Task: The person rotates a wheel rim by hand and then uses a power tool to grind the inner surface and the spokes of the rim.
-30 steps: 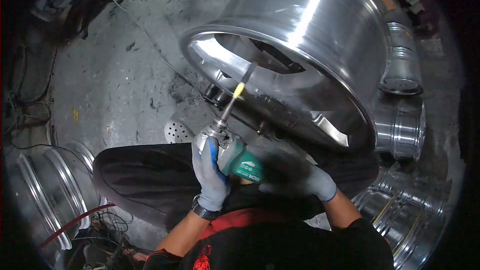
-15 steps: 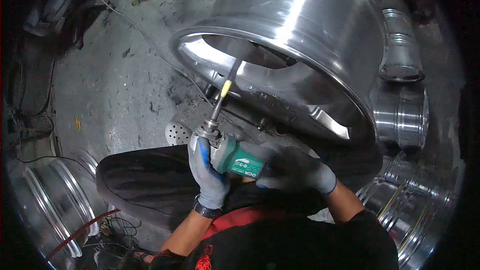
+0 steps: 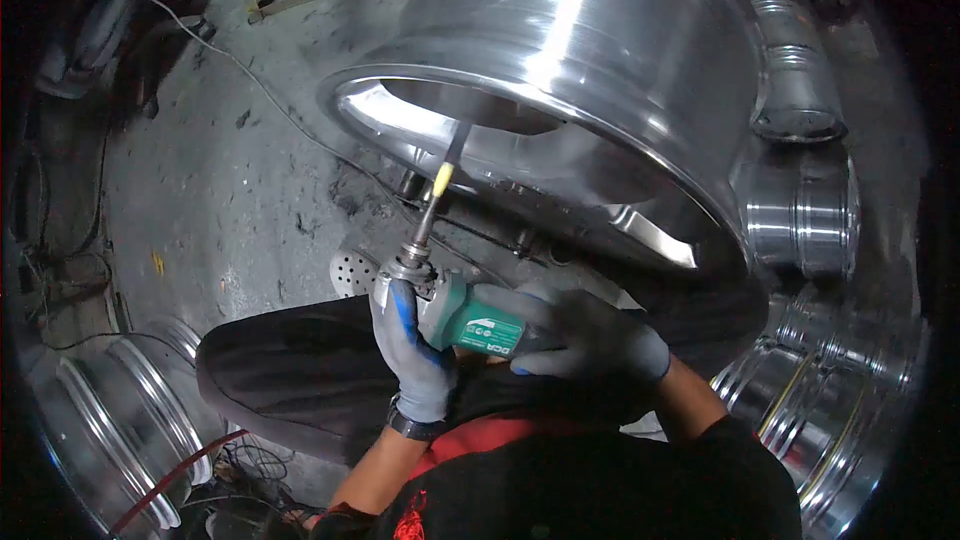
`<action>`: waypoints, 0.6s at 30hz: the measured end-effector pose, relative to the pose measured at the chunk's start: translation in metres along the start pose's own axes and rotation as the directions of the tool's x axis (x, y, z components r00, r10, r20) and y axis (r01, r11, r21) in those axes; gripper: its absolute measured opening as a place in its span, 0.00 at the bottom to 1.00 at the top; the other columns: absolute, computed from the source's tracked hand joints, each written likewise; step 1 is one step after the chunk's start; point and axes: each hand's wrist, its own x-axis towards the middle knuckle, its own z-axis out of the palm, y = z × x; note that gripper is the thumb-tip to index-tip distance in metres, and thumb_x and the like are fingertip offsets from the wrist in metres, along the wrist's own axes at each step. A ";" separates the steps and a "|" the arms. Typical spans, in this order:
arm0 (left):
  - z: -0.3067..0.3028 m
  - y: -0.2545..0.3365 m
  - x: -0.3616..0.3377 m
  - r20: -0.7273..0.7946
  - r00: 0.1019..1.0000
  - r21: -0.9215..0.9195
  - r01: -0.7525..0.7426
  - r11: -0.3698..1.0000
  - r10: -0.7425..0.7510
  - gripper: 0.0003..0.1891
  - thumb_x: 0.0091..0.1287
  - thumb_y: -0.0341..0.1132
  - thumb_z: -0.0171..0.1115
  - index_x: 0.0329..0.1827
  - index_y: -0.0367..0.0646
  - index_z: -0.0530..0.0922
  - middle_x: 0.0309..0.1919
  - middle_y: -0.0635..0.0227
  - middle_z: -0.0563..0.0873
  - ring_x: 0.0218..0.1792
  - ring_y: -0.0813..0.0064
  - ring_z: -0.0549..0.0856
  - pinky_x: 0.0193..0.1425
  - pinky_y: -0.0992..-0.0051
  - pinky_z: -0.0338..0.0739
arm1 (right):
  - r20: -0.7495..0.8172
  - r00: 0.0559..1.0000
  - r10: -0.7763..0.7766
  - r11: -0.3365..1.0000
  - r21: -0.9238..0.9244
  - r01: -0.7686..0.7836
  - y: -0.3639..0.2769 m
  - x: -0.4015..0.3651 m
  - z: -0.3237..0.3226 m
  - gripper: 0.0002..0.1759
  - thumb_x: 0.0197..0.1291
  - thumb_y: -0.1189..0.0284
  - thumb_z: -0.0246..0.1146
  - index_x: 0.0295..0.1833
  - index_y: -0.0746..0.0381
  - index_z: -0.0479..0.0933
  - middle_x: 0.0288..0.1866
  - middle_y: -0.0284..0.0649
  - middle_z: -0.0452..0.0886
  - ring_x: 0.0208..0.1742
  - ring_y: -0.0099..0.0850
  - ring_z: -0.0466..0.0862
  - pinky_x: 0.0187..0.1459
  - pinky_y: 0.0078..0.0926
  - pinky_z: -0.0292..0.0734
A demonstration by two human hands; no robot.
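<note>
A green angle grinder (image 3: 482,328) lies across my lap, held in both gloved hands. My left hand (image 3: 412,340) is wrapped round its metal gear head, thumb along the side. My right hand (image 3: 590,340) grips the dark rear body. From the head a long spindle (image 3: 428,218) with a yellow band points up and away from me; its far end is blurred and reaches inside the opening of a large shiny metal wheel rim (image 3: 640,50). The rim lies tilted in front of me, its open face towards my knees.
More metal rims (image 3: 800,215) stand along the right, others (image 3: 130,410) at lower left. A thin cable (image 3: 270,100) runs over the grey floor (image 3: 200,190). A yellowish metal frame (image 3: 315,0) stands at the back. A perforated shoe (image 3: 352,272) shows beyond my knee.
The view has shifted slightly. The grinder and its spindle stay at the rim's opening, with both hands keeping the same grip. The rim appears slightly further left and lower in view.
</note>
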 end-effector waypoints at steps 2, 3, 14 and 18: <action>0.002 0.002 -0.001 0.016 0.984 -0.230 0.177 0.957 -0.178 0.22 0.93 0.48 0.44 0.63 0.40 0.82 0.55 0.66 0.85 0.55 0.74 0.85 0.64 0.65 0.82 | 0.042 0.997 0.069 0.998 -0.005 -0.069 -0.001 -0.001 -0.001 0.52 0.67 0.58 0.74 0.93 0.49 0.58 0.73 0.54 0.80 0.64 0.58 0.87 0.64 0.51 0.85; 0.001 0.007 0.000 0.006 0.976 -0.262 0.211 0.942 -0.217 0.22 0.93 0.48 0.45 0.63 0.41 0.82 0.55 0.66 0.85 0.55 0.74 0.85 0.64 0.66 0.82 | -0.001 1.000 0.009 1.000 0.013 -0.009 -0.001 0.001 0.000 0.51 0.67 0.59 0.75 0.92 0.50 0.60 0.74 0.55 0.79 0.64 0.58 0.88 0.65 0.50 0.85; -0.008 -0.005 -0.001 0.035 0.962 0.346 -0.266 0.900 0.271 0.18 0.90 0.40 0.53 0.70 0.36 0.78 0.56 0.59 0.87 0.57 0.64 0.86 0.67 0.59 0.81 | -0.058 0.997 -0.051 0.989 0.134 0.059 -0.008 0.006 -0.003 0.47 0.65 0.64 0.75 0.89 0.57 0.67 0.77 0.61 0.75 0.66 0.53 0.87 0.69 0.48 0.84; -0.011 -0.001 0.002 0.001 0.921 0.398 -0.357 0.845 0.389 0.16 0.88 0.32 0.55 0.70 0.32 0.79 0.58 0.54 0.88 0.58 0.56 0.87 0.71 0.57 0.79 | -0.047 0.997 -0.061 0.985 0.156 0.068 -0.002 0.013 0.002 0.48 0.64 0.68 0.76 0.89 0.58 0.67 0.76 0.61 0.75 0.70 0.51 0.85 0.69 0.45 0.84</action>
